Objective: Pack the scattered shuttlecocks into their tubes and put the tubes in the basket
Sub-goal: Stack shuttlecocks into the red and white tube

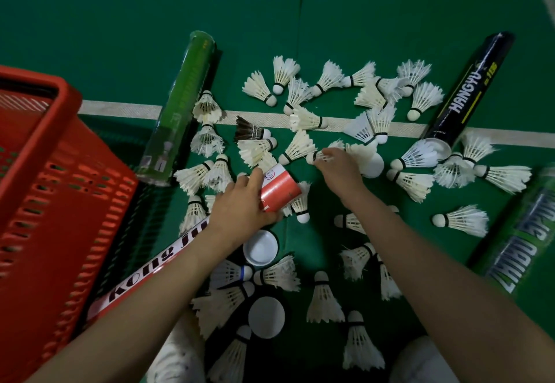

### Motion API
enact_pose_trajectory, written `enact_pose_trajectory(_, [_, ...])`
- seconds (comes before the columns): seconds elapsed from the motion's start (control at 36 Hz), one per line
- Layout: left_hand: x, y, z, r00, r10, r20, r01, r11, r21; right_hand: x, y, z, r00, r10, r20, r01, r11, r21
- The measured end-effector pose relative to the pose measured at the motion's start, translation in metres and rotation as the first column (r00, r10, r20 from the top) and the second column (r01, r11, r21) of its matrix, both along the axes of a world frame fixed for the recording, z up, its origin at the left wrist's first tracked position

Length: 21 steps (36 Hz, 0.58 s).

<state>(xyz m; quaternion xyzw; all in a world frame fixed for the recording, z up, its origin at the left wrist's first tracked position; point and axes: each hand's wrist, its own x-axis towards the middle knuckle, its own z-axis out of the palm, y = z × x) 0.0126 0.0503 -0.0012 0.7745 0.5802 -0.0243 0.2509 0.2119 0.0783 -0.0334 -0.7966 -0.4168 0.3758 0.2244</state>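
Note:
Several white feather shuttlecocks (pixel 417 154) lie scattered over the green court floor, plus one dark-feathered shuttlecock (pixel 250 132). My left hand (pixel 240 205) grips a red and white tube (pixel 280 189) near its open end, tilted up to the right. My right hand (pixel 338 165) pinches a white shuttlecock (pixel 319 156) just above the tube's mouth. A green tube (pixel 180 106) lies at upper left, a black tube (pixel 468 88) at upper right, another green tube (pixel 522 238) at right. A white tube with black letters (pixel 156 265) lies under my left forearm.
A red plastic basket (pixel 45 196) stands at the left, beside the tubes. Two white round tube caps (pixel 260 247) (pixel 266 316) lie on the floor between my arms. A white court line (pixel 126 109) crosses the floor. My knees show at the bottom edge.

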Motion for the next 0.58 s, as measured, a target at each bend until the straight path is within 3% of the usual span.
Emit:
enact_pose_trajectory(0.08, [-0.002, -0.001, 0.001, 1.0, 0.0, 0.014, 0.0, 1.0, 0.0, 0.003, -0.014, 0.012, 0.995, -0.076, 0.065, 0.06, 0.972, 0.226])
enact_pose_trajectory(0.19, [0.0, -0.008, 0.003, 1.0, -0.006, 0.024, 0.007, 1.0, -0.017, 0.005, -0.037, 0.034, 0.989, -0.087, -0.116, 0.127, 0.908, 0.4])
enact_pose_trajectory(0.33, [0.009, -0.013, 0.01, 0.999, -0.034, 0.036, 0.034, 0.999, 0.006, -0.001, -0.059, 0.046, 0.96, 0.092, -0.266, 0.005, 0.939, 0.344])
enact_pose_trajectory(0.58, [0.024, -0.011, 0.018, 0.993, -0.037, 0.109, 0.03, 0.998, 0.06, -0.008, -0.079, 0.049, 0.927, 0.147, -0.346, -0.065, 0.969, 0.238])
